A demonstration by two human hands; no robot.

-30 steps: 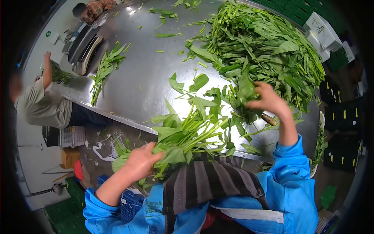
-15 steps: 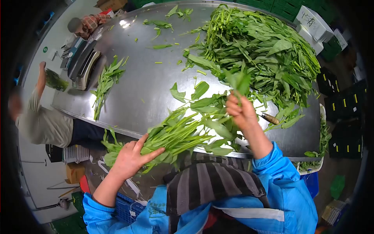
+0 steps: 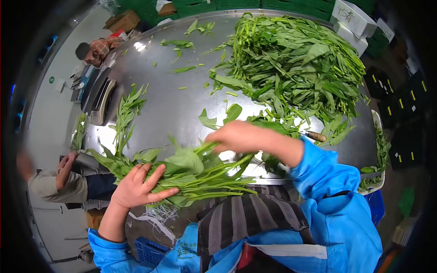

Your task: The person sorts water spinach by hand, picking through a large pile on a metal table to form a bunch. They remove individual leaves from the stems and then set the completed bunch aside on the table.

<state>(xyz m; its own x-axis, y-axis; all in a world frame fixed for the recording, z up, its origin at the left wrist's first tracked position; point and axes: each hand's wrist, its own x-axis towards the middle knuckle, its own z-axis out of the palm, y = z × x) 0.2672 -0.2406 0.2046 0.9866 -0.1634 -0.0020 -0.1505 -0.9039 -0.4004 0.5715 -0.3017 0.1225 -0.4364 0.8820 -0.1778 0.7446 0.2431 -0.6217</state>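
My left hand grips the leafy end of a bundle of green leafy stalks held over the near edge of the steel table. My right hand reaches across to the left and lays more stalks onto that bundle, its fingers closed around them. A big heap of the same greens lies at the table's far right.
A knife with a wooden handle lies by the heap. A small bunch of greens and a weighing scale sit at the left. Two other people work at the left side. White boxes and dark crates stand at right.
My right hand has swung from the heap leftwards with stalks and brought them onto the bundle. My left hand has shifted the bundle left. The person at left has lowered an arm.
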